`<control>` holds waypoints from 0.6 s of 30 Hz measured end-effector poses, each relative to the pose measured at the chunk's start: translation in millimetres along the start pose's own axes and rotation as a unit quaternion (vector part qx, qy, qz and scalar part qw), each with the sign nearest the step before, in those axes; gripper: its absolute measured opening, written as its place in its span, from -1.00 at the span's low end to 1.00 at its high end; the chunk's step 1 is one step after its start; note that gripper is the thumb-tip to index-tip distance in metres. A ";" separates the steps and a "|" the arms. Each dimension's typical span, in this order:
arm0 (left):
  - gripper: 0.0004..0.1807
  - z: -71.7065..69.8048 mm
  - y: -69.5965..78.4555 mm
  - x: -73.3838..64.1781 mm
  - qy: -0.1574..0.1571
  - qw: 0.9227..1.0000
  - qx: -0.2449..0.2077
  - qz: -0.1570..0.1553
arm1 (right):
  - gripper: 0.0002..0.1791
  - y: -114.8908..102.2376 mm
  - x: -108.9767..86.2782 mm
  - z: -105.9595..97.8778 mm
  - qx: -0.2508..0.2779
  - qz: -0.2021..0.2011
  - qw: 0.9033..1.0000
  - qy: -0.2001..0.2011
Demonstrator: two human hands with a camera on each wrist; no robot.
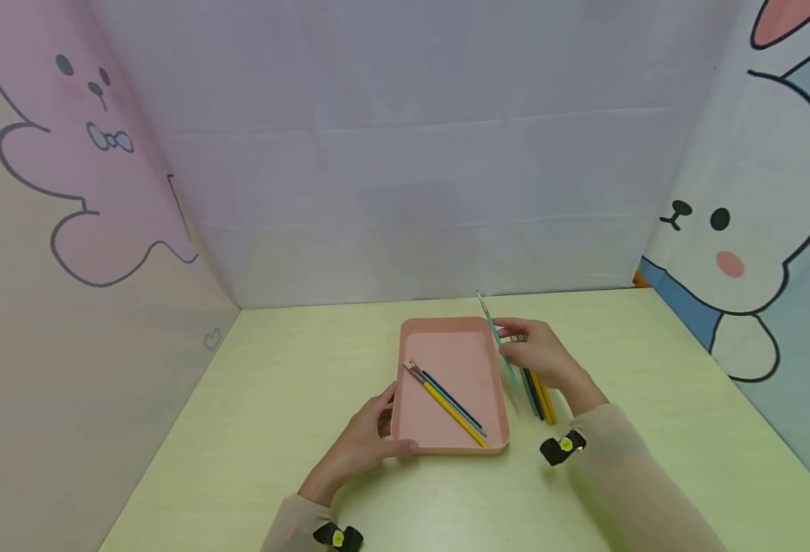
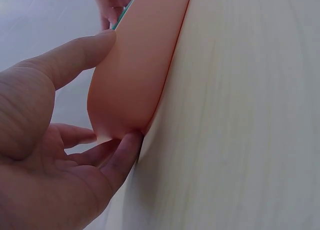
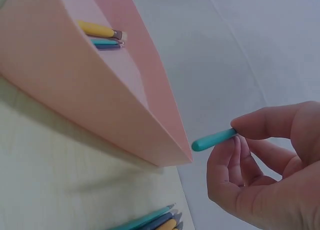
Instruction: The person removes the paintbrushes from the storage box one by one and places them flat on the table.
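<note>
A shallow pink tray [image 1: 449, 341] lies on the table, and my left hand [image 1: 359, 441] holds its near left corner, thumb at the near rim and fingers against the side. Between thumb and fingers my right hand [image 1: 541, 354] pinches a teal paintbrush [image 3: 214, 140], held tilted above the tray's right edge with its bristles pointing up and away. Inside the tray a yellow paintbrush [image 1: 454, 414], a teal one [image 3: 105, 41] and a dark blue one [image 1: 449, 396] lie slantwise, side by side. More paintbrushes [image 1: 544, 399] lie on the table under my right hand, partly hidden by it.
The pale yellow-green table [image 1: 294, 368] meets a whitish sheet [image 1: 405, 192] at its back edge. Side panels with a cartoon bear [image 1: 94, 176] and a cartoon rabbit [image 1: 756, 222] flank it. A small orange thing [image 1: 641, 280] shows at the back right corner.
</note>
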State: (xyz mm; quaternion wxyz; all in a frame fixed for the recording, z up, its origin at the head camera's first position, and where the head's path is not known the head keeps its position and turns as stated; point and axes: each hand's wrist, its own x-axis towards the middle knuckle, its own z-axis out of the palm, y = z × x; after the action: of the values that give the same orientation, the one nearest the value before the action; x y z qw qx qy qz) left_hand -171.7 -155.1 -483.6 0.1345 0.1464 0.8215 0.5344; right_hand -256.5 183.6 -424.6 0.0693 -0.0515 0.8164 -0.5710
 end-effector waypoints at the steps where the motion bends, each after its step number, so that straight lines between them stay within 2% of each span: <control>1: 0.24 -0.1 0.2 -0.2 0.000 1.000 0.001 -0.002 | -0.33 1.4 -1.4 -2.8 0.004 0.002 1.000 0.004; 18: 0.24 -0.6 0.9 -1.1 -0.002 1.000 0.002 -0.004 | -0.29 28.1 -16.3 -34.0 0.010 0.066 0.995 0.070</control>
State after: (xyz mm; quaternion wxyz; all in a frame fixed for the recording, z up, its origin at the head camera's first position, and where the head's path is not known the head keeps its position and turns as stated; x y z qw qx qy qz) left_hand -170.9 -155.6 -482.4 0.1383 0.1444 0.8229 0.5318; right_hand -246.4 227.3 -438.6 0.0503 0.0431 0.8149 -0.5759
